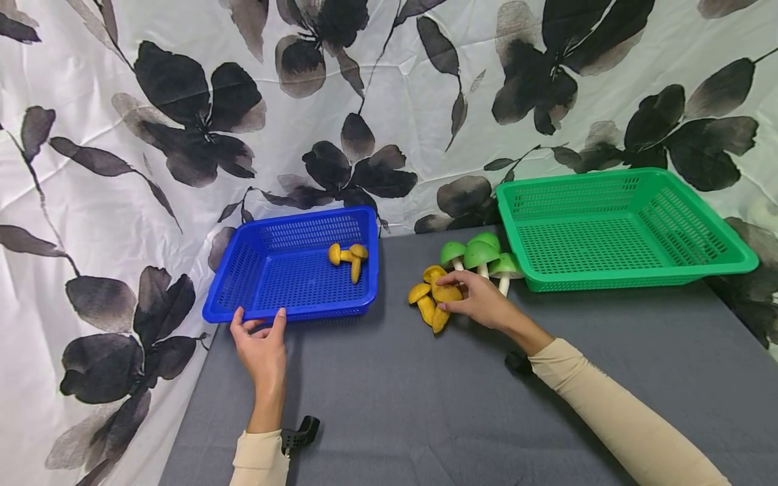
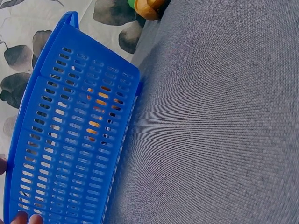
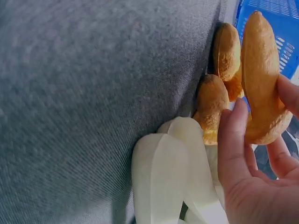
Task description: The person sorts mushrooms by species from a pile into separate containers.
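My left hand (image 1: 263,351) holds the near rim of a blue plastic basket (image 1: 331,310), its fingertips against the perforated outer wall in the left wrist view. Two yellow toy mushrooms (image 1: 355,254) lie inside that basket, toward its right end. Between thumb and fingers, my right hand (image 1: 486,305) pinches another yellow mushroom (image 3: 259,60), stem pointing up in the right wrist view. Just beside it is a small group of yellow mushrooms (image 1: 419,294) on the grey cloth. Several green-capped mushrooms (image 1: 480,254) with white stems (image 3: 161,172) stand close behind the right hand.
A green plastic basket (image 1: 638,278) with nothing in it sits at the back right, next to the green-capped mushrooms. Grey cloth (image 1: 389,405) covers the table. A white floral curtain (image 1: 389,101) hangs along the back and left side.
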The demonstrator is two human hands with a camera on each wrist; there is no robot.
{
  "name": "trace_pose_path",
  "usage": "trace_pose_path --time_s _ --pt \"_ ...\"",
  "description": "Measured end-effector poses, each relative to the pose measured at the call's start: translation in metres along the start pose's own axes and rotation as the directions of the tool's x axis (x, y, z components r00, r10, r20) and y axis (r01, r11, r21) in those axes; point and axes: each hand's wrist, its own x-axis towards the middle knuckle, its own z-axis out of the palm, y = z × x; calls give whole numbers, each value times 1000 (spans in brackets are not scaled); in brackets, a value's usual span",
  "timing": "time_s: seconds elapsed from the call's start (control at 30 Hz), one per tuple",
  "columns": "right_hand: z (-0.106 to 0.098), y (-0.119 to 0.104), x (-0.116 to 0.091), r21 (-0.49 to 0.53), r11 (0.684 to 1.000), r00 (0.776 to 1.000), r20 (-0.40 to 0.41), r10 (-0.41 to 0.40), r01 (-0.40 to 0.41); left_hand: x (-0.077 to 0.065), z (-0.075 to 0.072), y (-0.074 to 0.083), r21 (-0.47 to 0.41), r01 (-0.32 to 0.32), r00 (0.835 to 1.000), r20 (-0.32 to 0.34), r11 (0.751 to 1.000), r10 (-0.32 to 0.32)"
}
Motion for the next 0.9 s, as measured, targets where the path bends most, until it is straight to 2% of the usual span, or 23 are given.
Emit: trace_pose_path --time_s 0.4,0.63,0.9 --pt "-5 -3 2 158 986 998 42 52 -58 0 0 0 3 2 1000 4 1000 -2" --pt "-9 -8 3 222 975 1000 21 -1 -4 1 1 -1 -5 -10 1000 -5 1000 10" --pt "-10 -12 7 337 941 1000 16 18 -22 0 2 -1 -3 -22 1000 -10 1000 22"
